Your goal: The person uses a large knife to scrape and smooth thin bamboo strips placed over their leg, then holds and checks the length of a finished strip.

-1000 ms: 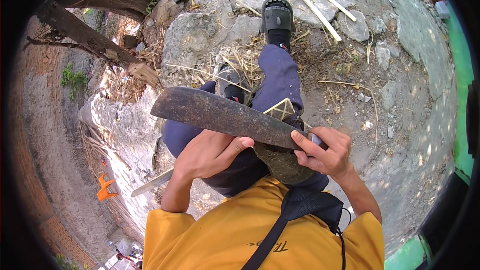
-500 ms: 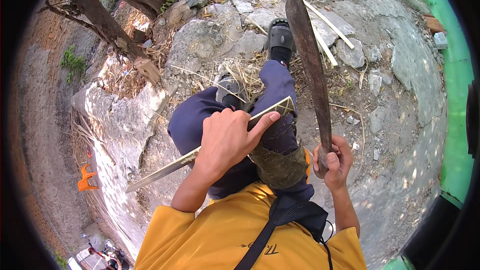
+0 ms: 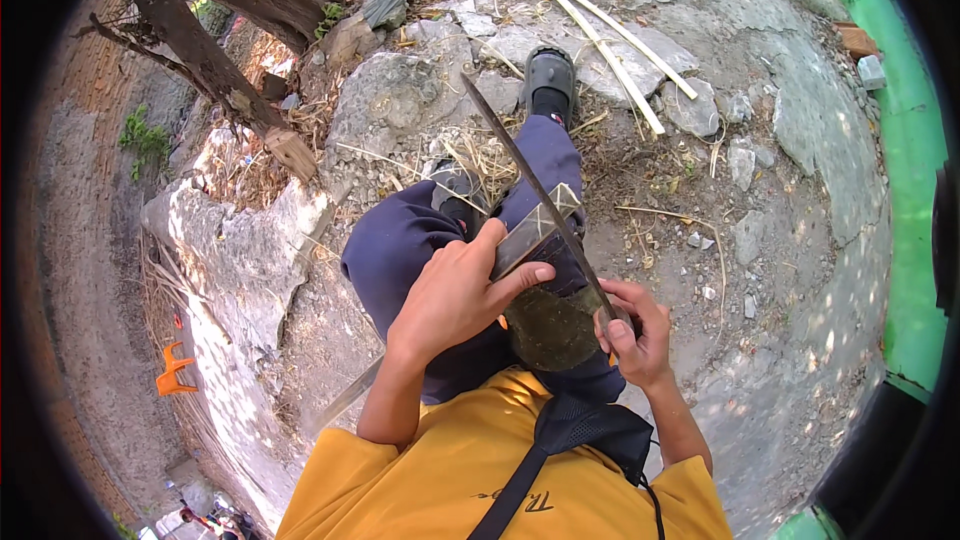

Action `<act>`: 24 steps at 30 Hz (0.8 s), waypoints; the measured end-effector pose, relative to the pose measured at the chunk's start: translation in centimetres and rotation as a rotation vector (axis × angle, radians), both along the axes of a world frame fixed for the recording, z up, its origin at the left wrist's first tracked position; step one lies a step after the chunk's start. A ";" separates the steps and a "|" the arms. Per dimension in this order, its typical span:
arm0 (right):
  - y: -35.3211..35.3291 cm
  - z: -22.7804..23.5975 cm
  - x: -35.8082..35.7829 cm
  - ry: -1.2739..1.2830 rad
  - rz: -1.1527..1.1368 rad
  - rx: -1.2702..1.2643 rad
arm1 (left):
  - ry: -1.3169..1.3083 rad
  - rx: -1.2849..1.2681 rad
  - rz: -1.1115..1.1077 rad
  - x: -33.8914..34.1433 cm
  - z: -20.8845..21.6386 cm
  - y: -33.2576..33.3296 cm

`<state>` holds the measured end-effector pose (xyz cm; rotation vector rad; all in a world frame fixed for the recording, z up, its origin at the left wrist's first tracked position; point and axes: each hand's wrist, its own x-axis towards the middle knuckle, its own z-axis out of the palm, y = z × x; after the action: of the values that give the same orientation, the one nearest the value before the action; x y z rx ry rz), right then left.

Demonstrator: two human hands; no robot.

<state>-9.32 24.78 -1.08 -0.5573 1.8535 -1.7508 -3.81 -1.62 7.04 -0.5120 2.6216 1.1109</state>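
My left hand (image 3: 450, 290) grips a split bamboo piece (image 3: 530, 232) that lies slantwise over my lap, its thumb along the near side. The far end of the bamboo, with pale markings, sticks out past my fingers; its other end passes under my left forearm. My right hand (image 3: 637, 335) is closed around the handle of a machete (image 3: 517, 160). The dark blade is seen edge-on and crosses in front of the bamboo's far end; whether it touches I cannot tell. Beneath lies a dark, worn pad (image 3: 560, 335) on my lap.
Two long pale strips (image 3: 645, 110) rest on the ground beyond my shoe (image 3: 550, 75). Rough rocks (image 3: 395, 90) and dry shavings surround my feet. Dark wooden posts (image 3: 225, 90) stand at the far left, an orange chair (image 3: 175, 370) lower left, a green wall (image 3: 905, 140) right.
The machete has turned from flat-on to edge-on and tilted left, its blade now across the bamboo's end. The bamboo has become steeper, its lower end shifting toward my body. My right hand moved left.
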 end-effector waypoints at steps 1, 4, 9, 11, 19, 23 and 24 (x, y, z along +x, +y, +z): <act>-0.1 -0.1 -0.2 -0.006 -0.004 0.001 | -0.006 0.001 -0.004 0.4 -0.1 0.0; -0.7 -0.4 -1.3 0.277 -0.001 0.017 | 0.117 0.215 -0.040 1.5 -1.6 -0.3; -0.7 -0.6 -2.5 0.541 0.068 0.195 | -0.029 0.719 0.236 2.4 -2.0 0.7; -0.8 -0.9 -2.6 0.603 0.087 0.215 | -0.029 0.729 0.277 2.7 -2.1 1.2; -0.2 0.0 -3.9 0.808 0.217 0.311 | 0.041 0.475 0.186 3.1 -3.0 0.7; -0.7 0.8 -5.4 0.900 0.240 0.276 | 0.157 0.400 0.055 3.7 -4.7 0.0; -0.9 1.0 -6.0 0.924 0.258 0.258 | 0.148 0.402 0.051 3.7 -5.1 -0.2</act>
<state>-15.28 23.86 -0.11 -1.6016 2.3805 -1.1098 -0.10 -1.81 1.89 -0.4231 2.4123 1.6973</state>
